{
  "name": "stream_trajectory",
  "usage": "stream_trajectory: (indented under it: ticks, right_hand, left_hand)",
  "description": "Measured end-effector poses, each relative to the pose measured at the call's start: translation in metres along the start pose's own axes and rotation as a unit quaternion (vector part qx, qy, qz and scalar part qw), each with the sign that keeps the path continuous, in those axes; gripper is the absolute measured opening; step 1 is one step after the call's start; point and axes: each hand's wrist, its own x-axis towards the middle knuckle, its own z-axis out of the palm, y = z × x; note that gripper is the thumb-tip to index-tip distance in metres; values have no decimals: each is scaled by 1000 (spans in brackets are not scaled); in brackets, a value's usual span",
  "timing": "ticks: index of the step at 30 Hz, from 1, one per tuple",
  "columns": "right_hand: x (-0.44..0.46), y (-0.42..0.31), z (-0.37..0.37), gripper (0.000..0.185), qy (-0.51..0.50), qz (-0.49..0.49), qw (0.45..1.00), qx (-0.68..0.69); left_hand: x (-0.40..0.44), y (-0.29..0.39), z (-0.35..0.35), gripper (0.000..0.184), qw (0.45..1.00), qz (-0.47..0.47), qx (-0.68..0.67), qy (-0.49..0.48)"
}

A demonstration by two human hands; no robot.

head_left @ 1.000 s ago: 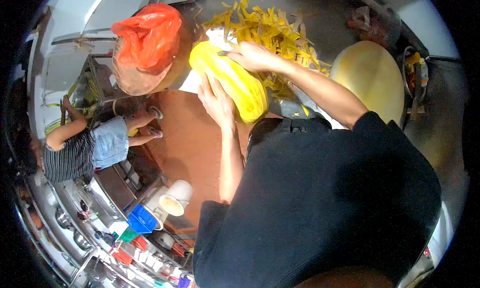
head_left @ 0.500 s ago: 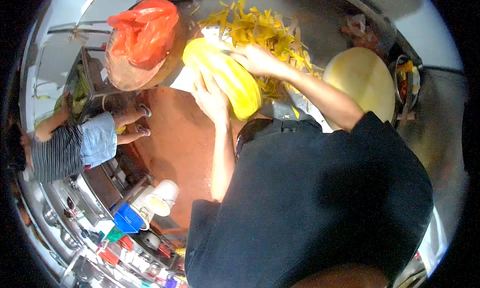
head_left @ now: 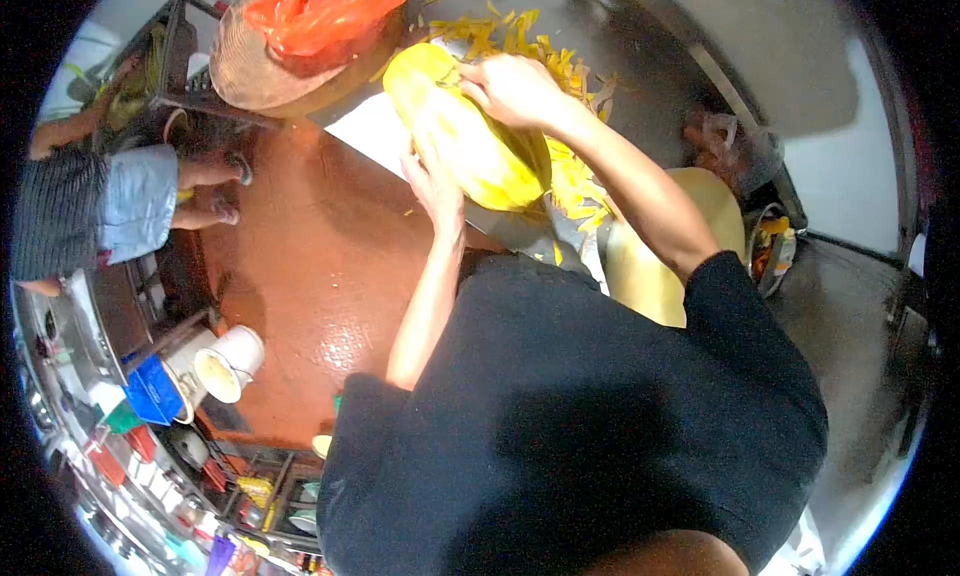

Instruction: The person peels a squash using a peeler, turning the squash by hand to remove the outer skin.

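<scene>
A large yellow fruit [head_left: 465, 136], long and rounded, lies slanted over a white board [head_left: 372, 136] at the counter's edge. My left hand [head_left: 437, 191] holds its near left side, the fingers pressed along the skin and partly hidden. Over the fruit's upper end, my right hand [head_left: 515, 88] is closed on a small dark tool, mostly covered by the fingers. Yellow peel strips [head_left: 575, 181] are heaped behind and to the right of the fruit. Under my right forearm sits a large pale yellow gourd [head_left: 650, 261].
A red plastic bag [head_left: 325, 16] sits on a round wooden block [head_left: 255, 71] at upper left. A bowl of scraps [head_left: 770, 246] is at right. Another person in a striped top [head_left: 60, 211] stands at far left. White buckets [head_left: 230, 364] and a blue container [head_left: 153, 388] are at lower left.
The view has swung, shifting the bag, block and other person up and left. The fruit looks more tilted, and my left hand sits lower on its side. My right hand stays near its upper end.
</scene>
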Motion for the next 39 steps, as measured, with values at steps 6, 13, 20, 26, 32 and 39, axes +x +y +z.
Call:
stream_trajectory:
  ticks: [6, 13, 20, 26, 32, 39]
  right_hand:
    - [-192, 0, -55, 39, -155, 144, 977, 12]
    - [-124, 32, 30, 47, 236, 230, 925, 192]
    - [-85, 44, 97, 48, 217, 315, 874, 299]
    - [-83, 74, 113, 39, 179, 294, 883, 319]
    - [-35, 56, 25, 36, 82, 121, 973, 178]
    - [-220, -8, 63, 35, 169, 134, 952, 218]
  left_hand:
    - [10, -20, 0, 52, 997, 79, 9, 16]
    - [31, -31, -8, 43, 974, -88, -199, -57]
    - [21, 58, -3, 51, 992, -30, -49, -114]
    - [14, 94, 16, 65, 941, 87, 286, -156]
    - [13, 66, 24, 59, 913, 171, 312, -199]
    - [-18, 62, 47, 54, 916, 204, 314, -143]
